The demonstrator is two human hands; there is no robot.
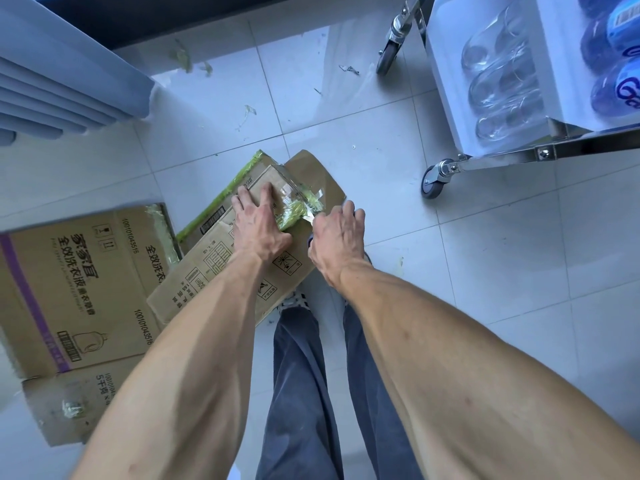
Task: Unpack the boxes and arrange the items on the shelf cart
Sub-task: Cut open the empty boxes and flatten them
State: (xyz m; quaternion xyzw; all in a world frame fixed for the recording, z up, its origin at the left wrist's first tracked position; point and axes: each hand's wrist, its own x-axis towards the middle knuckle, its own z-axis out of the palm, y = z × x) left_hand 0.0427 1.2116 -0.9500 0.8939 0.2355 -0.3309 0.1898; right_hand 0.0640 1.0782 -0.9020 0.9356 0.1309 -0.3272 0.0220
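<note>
On the pale tiled floor (485, 271), the left hand (259, 226) is pressing flat on a taped brown cardboard box (221, 268); the right hand (337, 237) is gripping a cutter, slicing tape just between both hands' fingers. Clear glasses (502, 84) are sitting on the shelf cart (588, 147) already; this box remains sealed.

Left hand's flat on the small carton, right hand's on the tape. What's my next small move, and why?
Probably keep peeling: draw the right hand toward you while the left hand presses the carton down. The tape strip is bunched and partly lifted, and the flaps look closed.
</note>
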